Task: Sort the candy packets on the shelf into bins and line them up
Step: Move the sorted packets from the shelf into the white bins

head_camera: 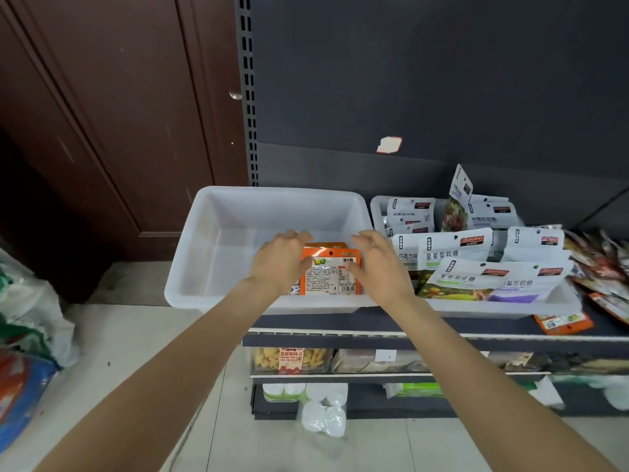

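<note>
A large white bin (218,240) stands on the shelf's left end, mostly bare inside. Orange candy packets (329,277) stand at its front right, label side facing me. My left hand (280,258) sits against their left edge and my right hand (376,264) against their right edge, fingers bent over the tops. How firmly either hand holds them is not visible. To the right, a second white bin (565,303) holds several white packets (476,277) standing in rows.
Loose dark and orange packets (599,267) lie piled at the shelf's right end, and one orange packet (563,323) lies at the front edge. Lower shelves (374,361) hold boxed snacks. Sacks (27,328) sit on the floor at left beside a brown door (102,114).
</note>
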